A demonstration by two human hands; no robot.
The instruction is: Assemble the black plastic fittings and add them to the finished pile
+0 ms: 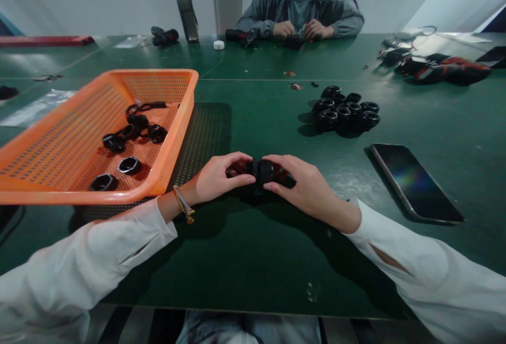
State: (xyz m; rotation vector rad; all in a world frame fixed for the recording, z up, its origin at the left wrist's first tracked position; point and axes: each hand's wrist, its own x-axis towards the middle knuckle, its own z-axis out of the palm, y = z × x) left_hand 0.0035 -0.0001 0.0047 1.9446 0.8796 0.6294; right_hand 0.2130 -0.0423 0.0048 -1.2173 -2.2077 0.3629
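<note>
Between my two hands, just above the green table, is a small black ribbed cylindrical part. My left hand pinches its left end between thumb and fingers. From the other side, my right hand grips the right end the same way. Whether it is one piece or two joined pieces I cannot tell. Left of my hands stands an orange perforated basket with several black ring-shaped parts inside. A cluster of similar black rings sits on the table beyond my right hand.
A phone lies right of my right hand. Across the table a person handles a dark object. A bottle, a white cap and black-and-red tools stand or lie farther back. The basket's rim rises beside my left forearm.
</note>
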